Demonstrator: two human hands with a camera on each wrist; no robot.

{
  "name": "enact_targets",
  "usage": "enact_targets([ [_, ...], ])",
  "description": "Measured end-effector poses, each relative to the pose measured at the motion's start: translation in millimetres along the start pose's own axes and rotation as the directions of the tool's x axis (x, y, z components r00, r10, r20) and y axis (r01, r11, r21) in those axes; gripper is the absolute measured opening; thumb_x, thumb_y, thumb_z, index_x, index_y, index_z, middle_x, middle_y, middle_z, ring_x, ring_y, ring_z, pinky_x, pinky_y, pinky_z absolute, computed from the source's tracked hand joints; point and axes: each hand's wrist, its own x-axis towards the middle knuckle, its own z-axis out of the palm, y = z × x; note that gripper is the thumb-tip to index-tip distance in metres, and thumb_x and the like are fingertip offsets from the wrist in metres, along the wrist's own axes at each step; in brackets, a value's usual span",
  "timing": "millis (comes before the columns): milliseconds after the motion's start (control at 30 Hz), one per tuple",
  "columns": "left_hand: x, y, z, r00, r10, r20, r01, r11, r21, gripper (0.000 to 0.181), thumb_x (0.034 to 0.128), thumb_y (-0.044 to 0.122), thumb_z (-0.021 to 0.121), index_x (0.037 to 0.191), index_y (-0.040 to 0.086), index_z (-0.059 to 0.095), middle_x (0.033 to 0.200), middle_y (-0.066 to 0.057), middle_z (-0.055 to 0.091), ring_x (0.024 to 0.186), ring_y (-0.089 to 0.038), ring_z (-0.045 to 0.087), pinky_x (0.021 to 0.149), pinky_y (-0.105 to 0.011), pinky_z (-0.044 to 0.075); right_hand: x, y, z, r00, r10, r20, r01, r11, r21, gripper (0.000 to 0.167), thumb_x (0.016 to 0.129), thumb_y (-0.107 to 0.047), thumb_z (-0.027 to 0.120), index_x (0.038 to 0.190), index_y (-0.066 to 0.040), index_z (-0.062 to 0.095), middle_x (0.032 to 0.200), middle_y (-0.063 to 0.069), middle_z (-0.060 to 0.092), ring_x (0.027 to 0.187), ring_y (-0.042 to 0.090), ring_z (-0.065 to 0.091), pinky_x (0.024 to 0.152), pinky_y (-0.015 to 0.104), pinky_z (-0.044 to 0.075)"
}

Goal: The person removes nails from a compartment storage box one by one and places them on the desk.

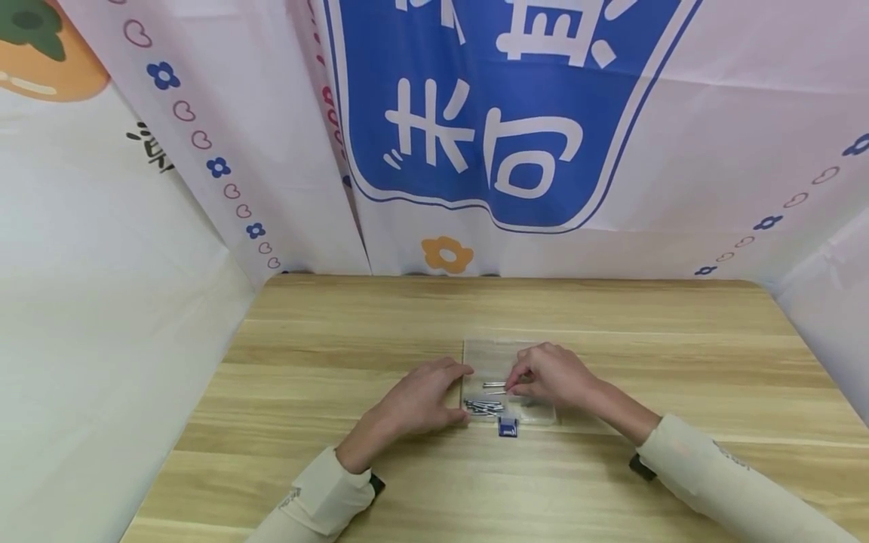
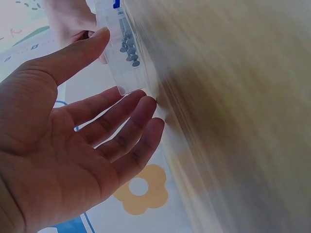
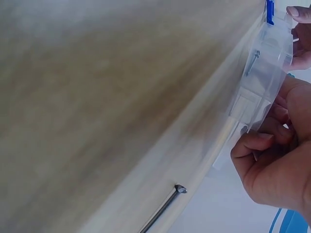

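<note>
A clear plastic compartment box (image 1: 536, 412) lies on the table with its lid (image 1: 490, 356) raised or laid back on the far side. Several metal nails (image 1: 483, 407) are heaped in its near left compartment; their heads (image 2: 130, 51) show through the wall in the left wrist view. My left hand (image 1: 422, 398) rests at the box's left side, thumb and fingers spread and loosely bent, fingertips at the wall. Over the middle of the box, my right hand (image 1: 553, 375) pinches the end of a nail (image 1: 495, 392). Another nail (image 1: 493, 385) lies close beside it.
A blue latch (image 1: 508, 427) sticks out from the box's front edge. In the right wrist view, a single nail (image 3: 163, 209) lies on the wooden table (image 3: 97, 145), outside the box. Behind the table hangs a printed cloth (image 1: 713, 151).
</note>
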Motion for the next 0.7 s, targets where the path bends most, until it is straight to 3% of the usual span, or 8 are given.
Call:
enact_targets([
  [367,-0.7,-0.1,4.1,1.000,-0.007,-0.004,0.007,1.000,-0.003,0.067,0.0910,0.032,0.088,0.148,0.008,0.063,0.141,-0.010,0.068,0.126,-0.026,0.066,0.108,-0.047,0.056,-4.5,1.0,0.2,1.000,-0.001,0.017,0.001,1.000,0.013,0.005,0.096,-0.026,0.082,0.092,-0.026,0.084,0.089,-0.019,0.070,0.076,-0.005,0.058,0.069,0.023,0.050],
  [567,-1.1,-0.1,3.7,1.000,-0.003,-0.011,0.003,1.000,0.004,0.068,0.0902,0.033,0.088,0.148,0.008,0.063,0.140,-0.009,0.069,0.125,-0.025,0.067,0.108,-0.046,0.056,-6.9,4.8,-0.1,1.000,0.021,0.003,-0.021,0.996,0.085,0.005,0.096,-0.025,0.082,0.092,-0.027,0.084,0.088,-0.019,0.069,0.076,-0.001,0.059,0.070,0.021,0.051],
  [700,-1.2,-0.4,2.2,1.000,0.000,-0.016,0.000,1.000,0.000,0.068,0.0897,0.032,0.089,0.148,0.007,0.063,0.138,-0.009,0.069,0.123,-0.025,0.067,0.107,-0.046,0.056,-6.8,4.7,-3.2,1.000,0.030,-0.005,-0.029,0.990,0.139,0.005,0.096,-0.026,0.082,0.093,-0.023,0.085,0.089,-0.017,0.071,0.075,0.003,0.058,0.069,0.022,0.050],
])
